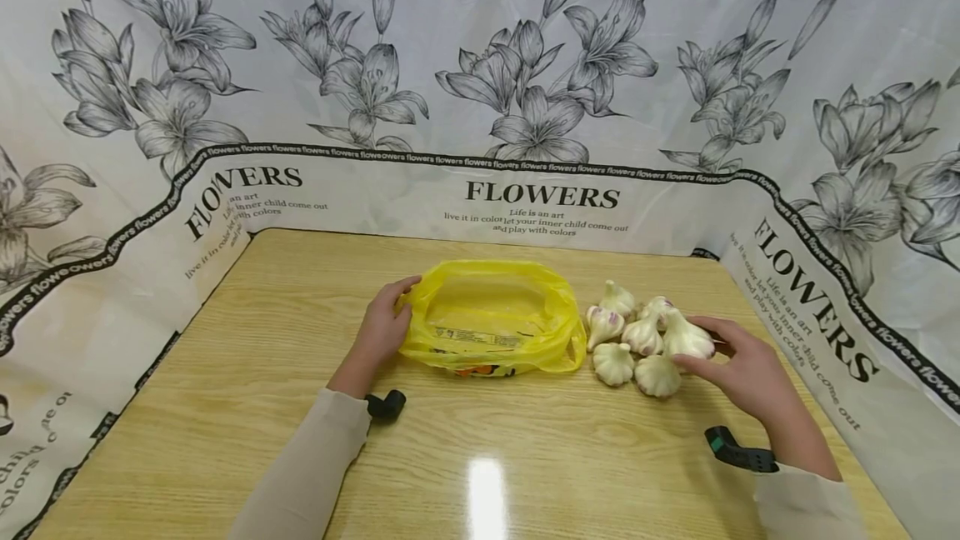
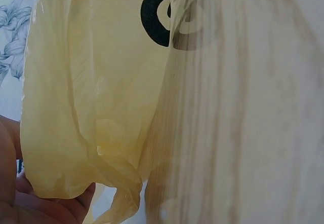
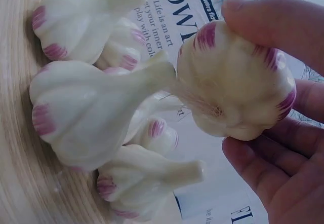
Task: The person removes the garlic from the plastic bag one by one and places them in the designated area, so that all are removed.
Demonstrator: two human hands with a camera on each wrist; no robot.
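A yellow plastic bag [image 1: 480, 344] lies on the table with its mouth spread wide. My left hand [image 1: 384, 327] holds the bag's left edge, and in the left wrist view its fingertips [image 2: 83, 198] show at the bottom of the yellow film [image 2: 55, 107]. Between the thumb and fingers of my right hand [image 1: 753, 369] is a garlic bulb [image 1: 688, 338], raised at the right side of a garlic group. Its purple-streaked root end [image 3: 238, 82] faces the right wrist camera. Several other garlic bulbs [image 1: 613, 365] sit close together, right of the bag.
A light wooden table [image 1: 420, 465] carries everything. White fabric walls [image 1: 360, 207] with printed flowers and lettering rise behind and at both sides. Black wrist-worn devices [image 1: 738, 452] are strapped at both wrists.
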